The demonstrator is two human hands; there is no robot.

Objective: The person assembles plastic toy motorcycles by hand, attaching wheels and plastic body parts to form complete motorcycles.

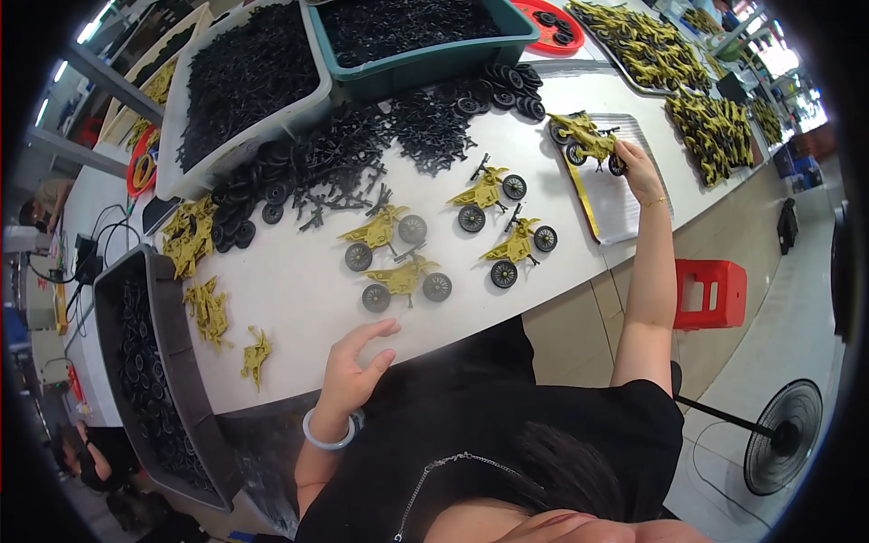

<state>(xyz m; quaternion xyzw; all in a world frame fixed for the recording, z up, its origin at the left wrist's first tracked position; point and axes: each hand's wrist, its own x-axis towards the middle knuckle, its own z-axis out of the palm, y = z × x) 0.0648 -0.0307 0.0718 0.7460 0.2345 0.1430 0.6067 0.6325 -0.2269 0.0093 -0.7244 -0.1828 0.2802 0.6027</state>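
My right hand (636, 166) reaches out to a silver tray (620, 204) at the right and grips a yellow toy motorbike (597, 147) by its rear wheel; another yellow bike (570, 127) lies on the tray beside it. My left hand (355, 364) rests at the table's near edge with fingers apart and holds nothing. Just beyond it stand several finished yellow bikes with black wheels, the nearest one (405, 280) a short way from my fingertips.
Loose yellow bike bodies (206, 308) lie at the left. Black wheels (255, 195) and small black parts (380, 136) are heaped mid-table. A grey bin (172, 353), white bin (195, 100) and teal bin (425, 63) hold black parts. Trays of finished bikes (647, 45) sit far right. A red stool (711, 291) and fan (783, 434) stand on the floor.
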